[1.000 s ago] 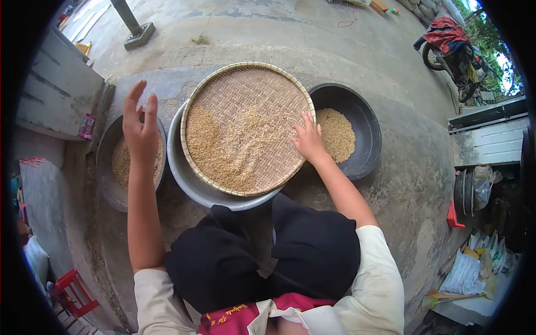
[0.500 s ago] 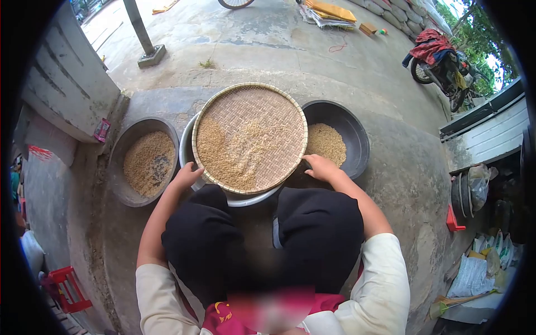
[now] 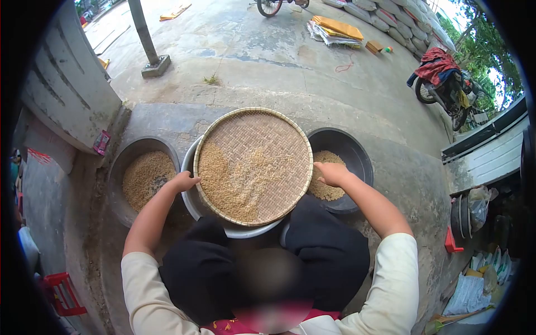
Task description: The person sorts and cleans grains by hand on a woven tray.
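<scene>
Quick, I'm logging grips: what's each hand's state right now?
Left hand: closed, holding the woven tray by its left rim.
Right hand: closed, holding its right rim.

Hands [image 3: 183,181] apart, forearms [image 3: 151,216] angled inward

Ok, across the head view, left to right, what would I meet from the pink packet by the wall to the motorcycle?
Pink packet → left basin → left hand → woven tray → right basin → motorcycle.
</scene>
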The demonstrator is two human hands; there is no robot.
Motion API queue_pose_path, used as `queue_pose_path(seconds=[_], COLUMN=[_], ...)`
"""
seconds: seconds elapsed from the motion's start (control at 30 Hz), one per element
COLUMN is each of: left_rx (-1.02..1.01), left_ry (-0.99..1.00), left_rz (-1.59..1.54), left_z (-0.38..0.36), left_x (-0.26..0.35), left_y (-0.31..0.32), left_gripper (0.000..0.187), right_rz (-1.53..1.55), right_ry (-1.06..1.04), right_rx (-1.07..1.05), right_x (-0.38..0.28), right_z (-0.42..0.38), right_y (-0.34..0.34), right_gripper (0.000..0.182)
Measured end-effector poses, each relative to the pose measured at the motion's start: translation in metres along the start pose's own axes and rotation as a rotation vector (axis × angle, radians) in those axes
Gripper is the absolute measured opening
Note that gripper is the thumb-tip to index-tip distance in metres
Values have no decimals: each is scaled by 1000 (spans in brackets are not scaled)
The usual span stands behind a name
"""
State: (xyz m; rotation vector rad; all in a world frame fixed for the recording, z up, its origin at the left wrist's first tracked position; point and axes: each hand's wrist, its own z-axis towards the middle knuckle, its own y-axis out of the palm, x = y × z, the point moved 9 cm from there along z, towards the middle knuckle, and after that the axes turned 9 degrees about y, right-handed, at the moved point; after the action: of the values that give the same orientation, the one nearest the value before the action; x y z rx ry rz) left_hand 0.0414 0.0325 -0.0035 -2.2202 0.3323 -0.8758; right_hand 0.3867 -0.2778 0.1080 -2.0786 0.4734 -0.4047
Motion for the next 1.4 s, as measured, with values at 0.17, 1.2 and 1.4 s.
queue_pose_path(seconds=[0.17, 1.2, 1.4], left_rx=[-110, 327, 373], left_ry=[5, -69, -64], left_rz=[63, 345, 346], left_z=[37, 32, 28], left_x=[5, 39, 42], left_y=[-4, -32, -27], left_gripper=[68, 27, 24], right_rz=[110, 328, 117], right_ry=[121, 209, 104], right_rx=[20, 128, 517], right_x=[19, 27, 15], right_z=[69, 141, 120], right_y=[-5, 37, -8], right_gripper=[68, 51, 42])
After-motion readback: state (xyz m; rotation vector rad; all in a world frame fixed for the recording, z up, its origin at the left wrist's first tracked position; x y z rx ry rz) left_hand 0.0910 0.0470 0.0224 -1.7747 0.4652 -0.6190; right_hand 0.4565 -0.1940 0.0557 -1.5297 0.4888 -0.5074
